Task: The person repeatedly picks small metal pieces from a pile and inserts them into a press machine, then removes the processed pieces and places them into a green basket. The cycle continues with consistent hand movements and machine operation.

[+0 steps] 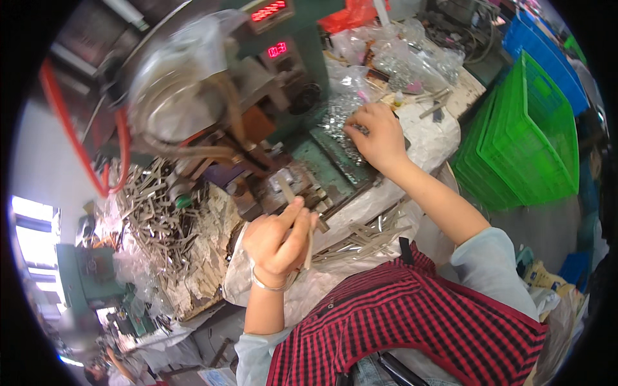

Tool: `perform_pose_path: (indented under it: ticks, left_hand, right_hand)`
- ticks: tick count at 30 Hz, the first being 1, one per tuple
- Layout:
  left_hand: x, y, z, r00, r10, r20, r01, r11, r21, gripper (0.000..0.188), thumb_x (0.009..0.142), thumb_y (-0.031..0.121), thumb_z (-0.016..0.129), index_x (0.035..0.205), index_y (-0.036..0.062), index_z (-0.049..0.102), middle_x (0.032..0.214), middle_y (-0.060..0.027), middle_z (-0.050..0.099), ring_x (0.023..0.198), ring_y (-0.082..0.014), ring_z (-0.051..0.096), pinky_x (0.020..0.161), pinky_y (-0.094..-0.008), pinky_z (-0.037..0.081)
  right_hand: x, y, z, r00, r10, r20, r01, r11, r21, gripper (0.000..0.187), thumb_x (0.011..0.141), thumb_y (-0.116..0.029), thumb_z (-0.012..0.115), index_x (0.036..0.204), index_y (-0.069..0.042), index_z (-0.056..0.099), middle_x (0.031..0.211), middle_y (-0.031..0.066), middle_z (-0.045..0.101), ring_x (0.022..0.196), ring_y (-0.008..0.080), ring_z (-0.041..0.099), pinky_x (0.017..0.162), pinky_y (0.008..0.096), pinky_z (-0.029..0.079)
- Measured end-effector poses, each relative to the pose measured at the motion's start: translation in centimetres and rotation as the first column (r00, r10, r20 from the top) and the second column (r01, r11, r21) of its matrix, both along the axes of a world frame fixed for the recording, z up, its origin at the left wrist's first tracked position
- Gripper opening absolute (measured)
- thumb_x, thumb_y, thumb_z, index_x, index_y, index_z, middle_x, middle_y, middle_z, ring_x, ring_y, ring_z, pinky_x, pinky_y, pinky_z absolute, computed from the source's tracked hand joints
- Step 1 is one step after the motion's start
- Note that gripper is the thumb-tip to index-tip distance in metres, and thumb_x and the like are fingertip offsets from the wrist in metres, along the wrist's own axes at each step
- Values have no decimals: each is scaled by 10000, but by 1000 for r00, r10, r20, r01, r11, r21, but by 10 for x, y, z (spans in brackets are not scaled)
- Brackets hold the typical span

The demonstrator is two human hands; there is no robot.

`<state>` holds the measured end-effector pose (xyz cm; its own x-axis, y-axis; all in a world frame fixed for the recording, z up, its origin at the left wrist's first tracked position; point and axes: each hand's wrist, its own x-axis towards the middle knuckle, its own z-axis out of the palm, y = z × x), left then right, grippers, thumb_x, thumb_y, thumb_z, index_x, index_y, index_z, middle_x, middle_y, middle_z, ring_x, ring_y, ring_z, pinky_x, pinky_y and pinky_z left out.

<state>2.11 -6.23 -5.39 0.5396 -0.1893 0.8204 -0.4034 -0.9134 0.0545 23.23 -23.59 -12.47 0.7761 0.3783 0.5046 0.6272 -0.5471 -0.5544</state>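
My left hand (277,241) is closed around thin flat metal strips. One metal strip (285,189) points up from its fingertips to the small metal fixture (278,179) of a green machine (302,48). Another pale strip (309,249) hangs below the fingers. At the right of the fixture, my right hand (380,136) is at the edge of a heap of small shiny metal parts (338,119). Its fingers are curled down and pinched; what lies between them, if anything, is too small to make out.
Loose metal strips (158,219) are heaped left of the machine; more strips (373,239) lie at the bench's front edge. Clear bags of small parts (412,61) sit behind my right hand. Stacked green crates (515,141) stand at the right. A red hose (67,141) loops at the left.
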Motion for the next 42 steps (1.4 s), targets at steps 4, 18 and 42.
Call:
perform_pose_path:
  ticks: [4,18,42]
  left_hand:
    - [1,-2,-6,1000,9,3,-9,1000,-13,181,797,11,820,941,45,717,882,-161,747,659,-256,705,559,-308,535]
    - [-90,53,-63,918,394,-52,-397,899,-183,255,994,-24,619,1241,-34,678,1193,-131,731,966,-218,709,819,-313,583]
    - [-75,186,-98,713,631,-307,-701,631,-332,288,1085,109,524,1303,12,687,1114,-56,745,868,-150,671,735,-309,538]
  right_hand:
    - [3,-3,-6,984,-57,-171,90,978,190,146,863,-233,741,930,-108,780,926,97,732,984,315,678,830,430,540]
    - [21,102,-25,673,703,-230,-738,657,-151,168,920,-238,659,1045,-137,708,936,134,733,915,385,694,785,480,537]
    - [-56,-7,41,872,418,-255,-256,832,492,145,935,-86,662,1042,-53,756,973,138,758,884,303,730,790,370,561]
